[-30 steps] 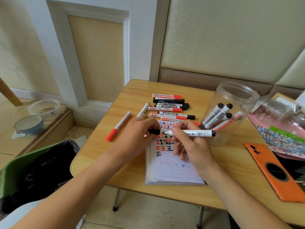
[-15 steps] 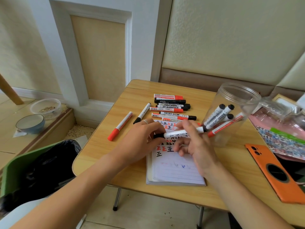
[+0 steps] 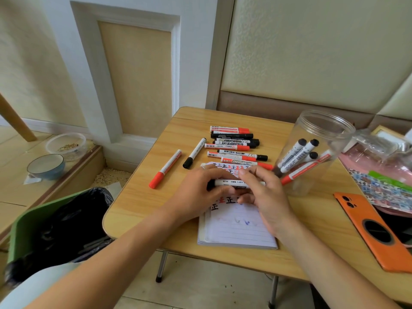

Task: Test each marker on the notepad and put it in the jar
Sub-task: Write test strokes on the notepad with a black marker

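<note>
The wooden table (image 3: 142, 197) carries everything: the lined notepad (image 3: 236, 230) at its near edge, a clear jar (image 3: 321, 130) to the right with four tested markers leaning inside, an orange phone (image 3: 374, 228) further right, and a cluster of untested markers (image 3: 234, 143) lying side by side behind the notepad, with a red-capped one (image 3: 166, 168) and a black-capped one (image 3: 194, 153) set apart to the left. A second ago the right hand held a white marker out to the side while the left gripped its black cap at the far end; half a second ago the two were sliding together; now the marker (image 3: 231, 183) lies level between both hands just above the upper part of the notepad, and its black cap looks pressed back on at the left end. That reads as a marker already tested and being closed, so the next step is likely the short carry to the jar on the right. The left hand (image 3: 200, 190) is curled round the capped end, thumb below and fingers over the top, pinching it firmly. The right hand (image 3: 265, 192) has its fingers bent over the barrel's right half, clamped on it too, with the lower fingers resting near the paper. The notepad's upper lines are filled with red and black test marks, with faint scribbles lower down.
</note>
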`<state>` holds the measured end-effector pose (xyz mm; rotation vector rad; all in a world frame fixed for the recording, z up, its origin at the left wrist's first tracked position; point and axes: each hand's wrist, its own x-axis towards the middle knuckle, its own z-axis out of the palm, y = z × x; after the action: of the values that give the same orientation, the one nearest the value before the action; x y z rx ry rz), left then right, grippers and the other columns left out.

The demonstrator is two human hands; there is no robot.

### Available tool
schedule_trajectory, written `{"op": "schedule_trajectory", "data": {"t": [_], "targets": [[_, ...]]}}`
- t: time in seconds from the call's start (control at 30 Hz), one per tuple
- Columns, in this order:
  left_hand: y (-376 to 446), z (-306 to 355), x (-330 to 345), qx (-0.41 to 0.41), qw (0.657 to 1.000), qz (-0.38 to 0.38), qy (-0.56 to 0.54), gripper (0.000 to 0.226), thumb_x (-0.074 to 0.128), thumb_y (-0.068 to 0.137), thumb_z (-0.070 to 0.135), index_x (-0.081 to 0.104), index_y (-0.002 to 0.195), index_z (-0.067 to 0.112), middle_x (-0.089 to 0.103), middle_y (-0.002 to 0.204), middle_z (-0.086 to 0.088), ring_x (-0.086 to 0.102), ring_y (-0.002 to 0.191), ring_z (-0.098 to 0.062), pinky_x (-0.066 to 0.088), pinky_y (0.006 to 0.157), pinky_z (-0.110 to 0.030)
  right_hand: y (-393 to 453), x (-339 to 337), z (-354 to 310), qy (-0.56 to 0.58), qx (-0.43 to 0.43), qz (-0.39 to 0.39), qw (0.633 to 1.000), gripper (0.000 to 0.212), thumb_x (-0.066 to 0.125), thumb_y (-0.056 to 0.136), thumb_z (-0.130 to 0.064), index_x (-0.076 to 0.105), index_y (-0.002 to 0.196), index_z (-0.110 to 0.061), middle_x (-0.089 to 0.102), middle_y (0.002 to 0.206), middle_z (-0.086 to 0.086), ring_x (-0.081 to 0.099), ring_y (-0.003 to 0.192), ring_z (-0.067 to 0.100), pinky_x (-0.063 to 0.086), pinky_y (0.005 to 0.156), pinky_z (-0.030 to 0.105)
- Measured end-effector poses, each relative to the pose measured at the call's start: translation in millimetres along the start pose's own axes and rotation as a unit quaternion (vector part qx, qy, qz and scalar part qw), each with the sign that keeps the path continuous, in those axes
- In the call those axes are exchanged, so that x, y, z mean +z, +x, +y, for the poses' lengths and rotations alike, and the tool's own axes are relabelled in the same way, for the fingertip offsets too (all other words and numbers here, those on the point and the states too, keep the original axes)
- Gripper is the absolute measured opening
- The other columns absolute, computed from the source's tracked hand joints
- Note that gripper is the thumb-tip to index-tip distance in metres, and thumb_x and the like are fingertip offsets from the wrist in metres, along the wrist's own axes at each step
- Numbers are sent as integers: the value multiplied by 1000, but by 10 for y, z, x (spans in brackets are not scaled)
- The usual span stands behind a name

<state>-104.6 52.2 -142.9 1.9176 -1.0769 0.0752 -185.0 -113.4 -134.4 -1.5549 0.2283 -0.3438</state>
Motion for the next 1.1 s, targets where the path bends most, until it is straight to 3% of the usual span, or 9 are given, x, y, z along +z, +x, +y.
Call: {"op": "schedule_trajectory", "data": {"t": [0.23, 0.37, 0.5, 0.63, 0.77, 0.83, 0.93, 1.03, 1.1], "targets": [[-8, -37, 3, -5, 1000, -4, -10, 9, 71, 94, 27, 71, 97, 18, 68, 87, 11, 60, 86, -8, 43, 71, -19, -3, 46, 22, -35, -10, 6, 999, 17, 66, 99, -14, 61, 87, -4, 67, 67, 10, 69, 59, 26, 51, 48, 24], [-10, -47, 13, -7, 1000, -7, -14, 12, 68, 94, 30, 67, 90, 19, 65, 82, 9, 59, 81, -11, 44, 69, -28, 1, 53, 32, -44, -13, 8, 999, 17, 67, 99, -14, 60, 87, -4, 65, 67, 7, 69, 59, 26, 51, 48, 25], [-5, -28, 14, -8, 1000, 0, -21, 10, 70, 94, 25, 63, 86, 25, 61, 78, 15, 56, 78, -6, 37, 66, -16, -2, 38, 16, -36, -7, 1, 999, 17, 66, 99, -13, 58, 94, 1, 66, 68, 7, 68, 60, 25, 52, 49, 25], [7, 4, 15, -37, 999, -13, -13, 9, 69, 95, 29, 65, 100, 22, 64, 84, 10, 58, 81, -9, 43, 68, -21, 0, -14, -77, 10, 11, 4, 1000, 5, 58, 99, -1, 56, 101, -5, 67, 77, 9, 66, 64, 25, 52, 55, 29], [15, -2, 19, -82, 995, -50, 21, 40, 69, 94, 31, 50, 128, 23, 60, 97, 7, 54, 80, -5, 39, 66, -16, 29, -101, -289, -29, -69, 21, 997, 15, 64, 96, 1, 55, 105, -6, 68, 88, 8, 72, 67, 27, 56, 58, 30], [32, -24, -8, -90, 991, -63, 76, 37, 68, 95, 32, 54, 128, 24, 55, 112, 4, 51, 100, -8, 38, 80, -17, 46, -165, -459, -72, -133, 44, 987, 17, 68, 96, -4, 55, 106, -7, 72, 85, 6, 73, 67, 26, 55, 57, 28], [64, -24, -57, -107, 981, -77, 142, 22, 63, 96, 34, 66, 118, 35, 49, 132, 5, 39, 127, -19, 34, 108, -35, 44, -292, -779, -159, -232, 110, 953, 15, 67, 99, -16, 54, 106, -15, 70, 85, 1, 74, 66, 18, 54, 54, 29], [86, 18, -49, -131, 976, -84, 153, 20, 57, 99, 31, 65, 116, 40, 47, 141, 7, 33, 138, -22, 28, 114, -42, 55, -464, -1090, -228, -318, 176, 903, 13, 62, 102, -23, 50, 108, -21, 66, 91, -5, 74, 70, 13, 58, 60, 43], [99, 47, -30, -142, 973, -83, 162, 20, 55, 101, 31, 64, 116, 40, 46, 144, 6, 31, 140, -23, 28, 114, -44, 91, -587, -1262, -255, -354, 222, 872, 14, 58, 103, -24, 49, 111, -19, 65, 94, -2, 74, 71, 11, 59, 66, 46]]}}
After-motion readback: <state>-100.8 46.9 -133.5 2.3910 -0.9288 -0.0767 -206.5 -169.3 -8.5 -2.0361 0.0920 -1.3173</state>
